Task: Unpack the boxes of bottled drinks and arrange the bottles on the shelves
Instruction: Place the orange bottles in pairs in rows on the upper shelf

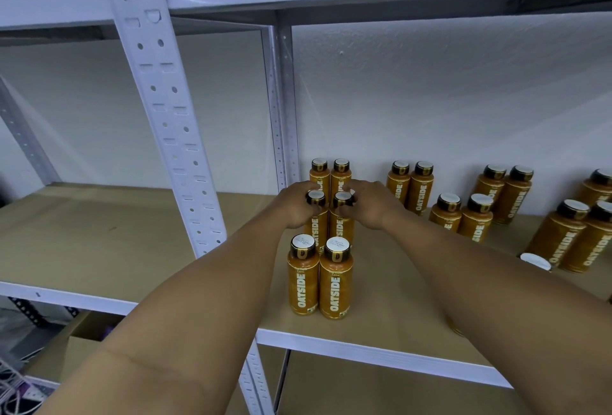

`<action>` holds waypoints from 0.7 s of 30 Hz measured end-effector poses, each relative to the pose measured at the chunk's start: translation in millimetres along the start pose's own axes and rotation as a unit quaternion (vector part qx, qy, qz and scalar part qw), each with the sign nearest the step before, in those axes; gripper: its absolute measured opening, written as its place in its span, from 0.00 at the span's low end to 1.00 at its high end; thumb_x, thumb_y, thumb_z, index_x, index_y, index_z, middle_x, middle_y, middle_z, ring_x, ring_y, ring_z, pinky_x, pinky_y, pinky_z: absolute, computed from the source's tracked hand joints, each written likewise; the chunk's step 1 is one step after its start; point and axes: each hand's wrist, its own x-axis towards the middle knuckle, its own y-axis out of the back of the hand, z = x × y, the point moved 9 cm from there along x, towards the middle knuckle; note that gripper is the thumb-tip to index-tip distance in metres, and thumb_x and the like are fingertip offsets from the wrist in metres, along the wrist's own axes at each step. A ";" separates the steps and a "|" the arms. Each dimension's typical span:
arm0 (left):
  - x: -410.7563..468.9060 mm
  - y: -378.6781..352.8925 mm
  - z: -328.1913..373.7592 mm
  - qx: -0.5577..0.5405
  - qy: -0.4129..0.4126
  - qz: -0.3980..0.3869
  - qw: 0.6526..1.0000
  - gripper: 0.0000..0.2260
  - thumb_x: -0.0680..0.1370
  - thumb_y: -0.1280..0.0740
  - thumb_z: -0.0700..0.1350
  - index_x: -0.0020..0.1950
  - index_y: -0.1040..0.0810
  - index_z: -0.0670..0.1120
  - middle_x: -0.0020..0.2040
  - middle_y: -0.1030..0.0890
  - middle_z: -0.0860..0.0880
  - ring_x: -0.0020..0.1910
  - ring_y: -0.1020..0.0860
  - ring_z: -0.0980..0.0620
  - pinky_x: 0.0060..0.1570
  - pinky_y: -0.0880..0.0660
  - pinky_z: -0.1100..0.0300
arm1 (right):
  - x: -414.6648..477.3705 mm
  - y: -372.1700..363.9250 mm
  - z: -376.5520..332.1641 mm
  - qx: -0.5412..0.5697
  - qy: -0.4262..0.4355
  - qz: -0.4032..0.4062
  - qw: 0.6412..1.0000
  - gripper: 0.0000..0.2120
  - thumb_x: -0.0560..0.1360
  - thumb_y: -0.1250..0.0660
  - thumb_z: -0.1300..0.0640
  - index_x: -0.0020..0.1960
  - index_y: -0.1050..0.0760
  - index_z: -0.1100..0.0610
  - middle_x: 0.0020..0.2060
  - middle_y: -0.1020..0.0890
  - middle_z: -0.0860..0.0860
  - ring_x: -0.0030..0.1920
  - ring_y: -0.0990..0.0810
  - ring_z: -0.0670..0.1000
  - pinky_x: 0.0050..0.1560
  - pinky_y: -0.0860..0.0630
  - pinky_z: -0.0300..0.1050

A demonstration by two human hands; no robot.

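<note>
Two-handed grip on the shelf.
My left hand pinches the left bottle, my right hand the right bottle beside it.

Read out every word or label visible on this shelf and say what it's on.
"OATSIDE": vertical on the orange labels of the front left bottle, front right bottle and the bottles further right.
"OATSIDE": partly seen on the middle left bottle, gripped by the left hand, and middle right bottle, gripped by the right hand.
Small print above it and on the white cap tops: too small to read.

Right forearm hides a bottle, only its white cap showing
</note>
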 end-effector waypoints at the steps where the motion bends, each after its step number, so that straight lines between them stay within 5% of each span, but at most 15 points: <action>1: -1.9 1.4 1.6 -0.002 0.003 -0.001 1.000 0.25 0.80 0.28 0.46 0.76 0.29 0.51 0.72 0.24 0.48 0.66 0.24 0.45 0.59 0.26 0.55 | -0.9 1.6 0.6 -0.004 -0.001 -0.001 1.000 0.25 0.77 0.29 0.46 0.72 0.28 0.53 0.62 0.19 0.56 0.59 0.20 0.58 0.56 0.22 0.50; 5: -12.9 13.6 10.6 0.001 0.017 0.011 1.000 0.27 0.81 0.30 0.47 0.78 0.33 0.51 0.75 0.29 0.45 0.70 0.27 0.43 0.61 0.29 0.55 | -6.9 11.0 6.5 -0.010 -0.012 -0.005 1.000 0.31 0.78 0.30 0.43 0.77 0.33 0.52 0.69 0.23 0.56 0.66 0.23 0.58 0.62 0.24 0.51; 13: -36.0 30.6 53.5 0.046 0.017 0.025 0.998 0.24 0.82 0.32 0.52 0.77 0.32 0.50 0.75 0.29 0.46 0.70 0.27 0.44 0.57 0.29 0.58 | -33.7 43.4 27.5 -0.049 -0.016 -0.038 0.998 0.27 0.78 0.31 0.41 0.73 0.29 0.51 0.68 0.22 0.52 0.64 0.22 0.54 0.61 0.24 0.48; 21: -61.5 15.3 151.2 0.147 -0.056 0.002 0.987 0.22 0.80 0.32 0.55 0.73 0.27 0.51 0.70 0.25 0.49 0.59 0.24 0.48 0.50 0.27 0.57 | -86.9 108.9 53.4 -0.102 0.019 -0.054 0.993 0.27 0.78 0.32 0.39 0.73 0.28 0.49 0.72 0.27 0.50 0.68 0.28 0.54 0.58 0.30 0.46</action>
